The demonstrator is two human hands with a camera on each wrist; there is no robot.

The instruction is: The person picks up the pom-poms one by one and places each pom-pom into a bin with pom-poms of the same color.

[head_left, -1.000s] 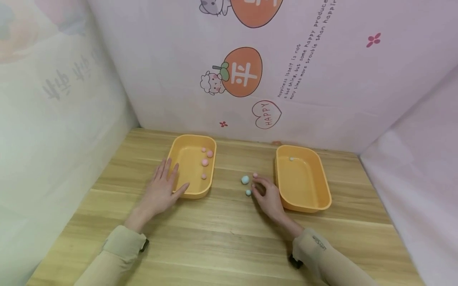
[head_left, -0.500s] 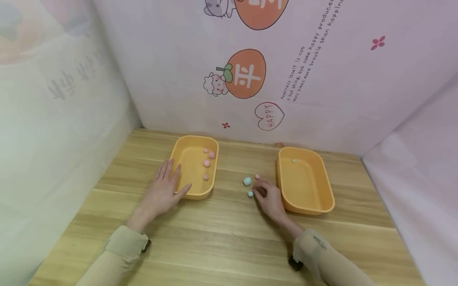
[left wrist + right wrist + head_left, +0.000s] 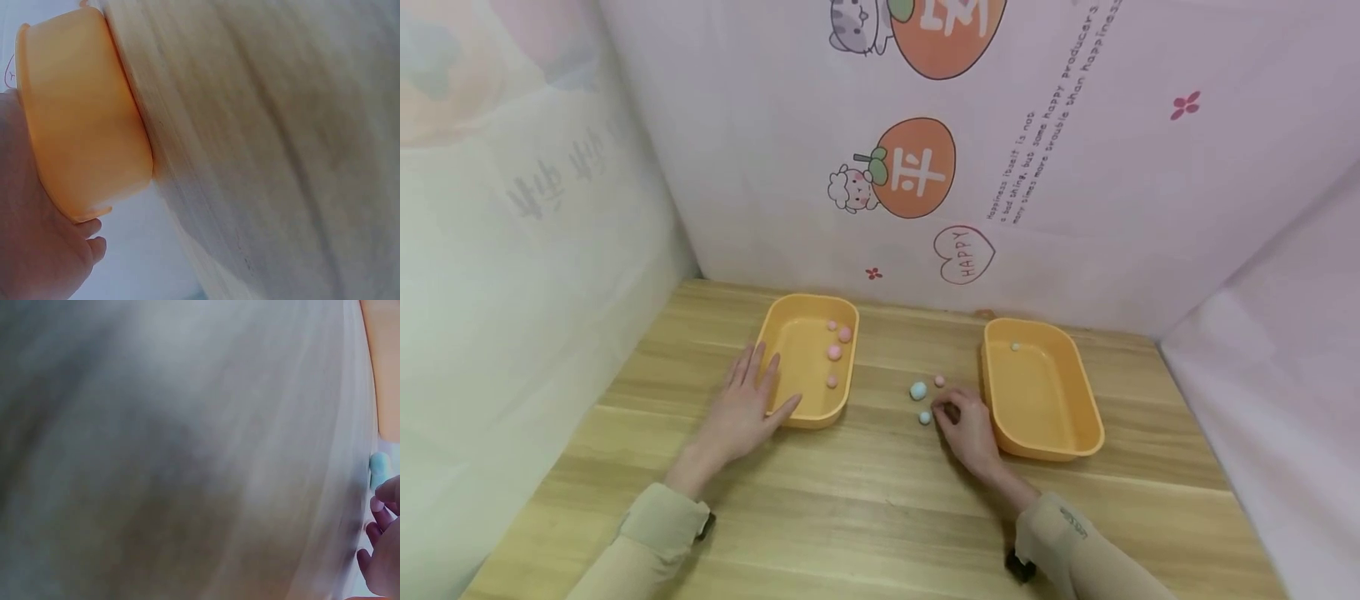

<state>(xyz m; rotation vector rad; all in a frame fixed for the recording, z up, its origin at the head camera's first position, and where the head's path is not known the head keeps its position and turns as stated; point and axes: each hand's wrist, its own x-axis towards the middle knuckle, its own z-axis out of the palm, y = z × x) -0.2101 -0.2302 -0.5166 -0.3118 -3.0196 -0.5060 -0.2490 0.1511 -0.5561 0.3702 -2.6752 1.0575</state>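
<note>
Right hand (image 3: 967, 429) was over the wood-grain table (image 3: 850, 508), just left of the right-hand yellow-orange tray (image 3: 1086, 387), thumb and index tips brought together low near the tabletop. Couldn't tell whether anything was pinched between them; the tips were too small in the head view and partly hidden in the right wrist view.

Small pale-blue ball (image 3: 925, 417) lay just beside those tips, on their left; too close to say touching or apart. Larger pale-blue ball (image 3: 918, 390) sat a bit farther off, left and toward the wall. Small pink ball (image 3: 939, 381) lay just beyond the index finger, near the larger blue one. All three were on bare wood between the two trays.

Left hand (image 3: 737, 417) rested on the left-hand yellow-orange tray (image 3: 838, 408), fingers spread and straight over its left rim, thumb reaching across the near edge. Four pink balls (image 3: 834, 352) lay inside, along the right side, well apart from that hand. One tiny pale ball (image 3: 1015, 347) was in the right-hand tray, near the far left corner. White printed sheeting (image 3: 760, 167) stood behind the table.
</note>
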